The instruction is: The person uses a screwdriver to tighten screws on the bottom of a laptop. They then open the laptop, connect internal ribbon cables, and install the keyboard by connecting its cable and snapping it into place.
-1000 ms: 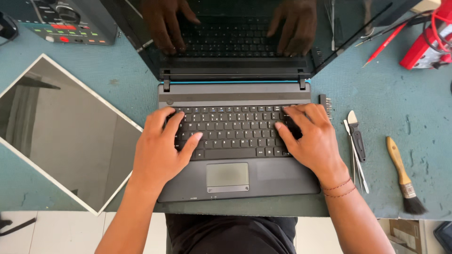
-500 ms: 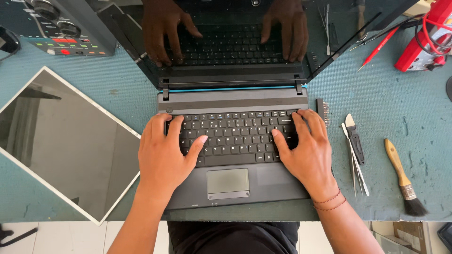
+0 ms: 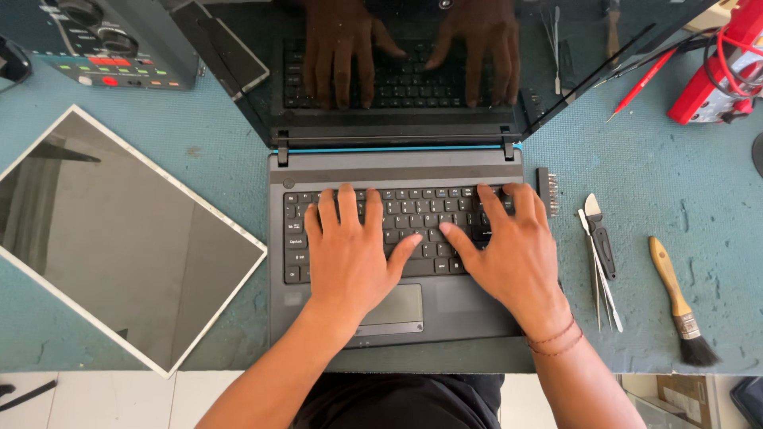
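An open dark grey laptop lies on the blue-green bench. My left hand rests flat on the left half of its black keyboard, fingers spread, thumb near the touchpad. Over the right half lies my right hand, fingers on the keys, with thin cords around the wrist. Neither hand holds anything. The dark screen mirrors both hands.
A loose flat display panel lies left of the laptop. Right of it are a small bit holder, tweezers, a black-handled tool and a wooden brush. A grey instrument stands back left, a red device back right.
Both hands slid forward and inward over the keyboard, thumbs now nearly meeting at its middle. The camera view shifted so the laptop sits lower and more centred.
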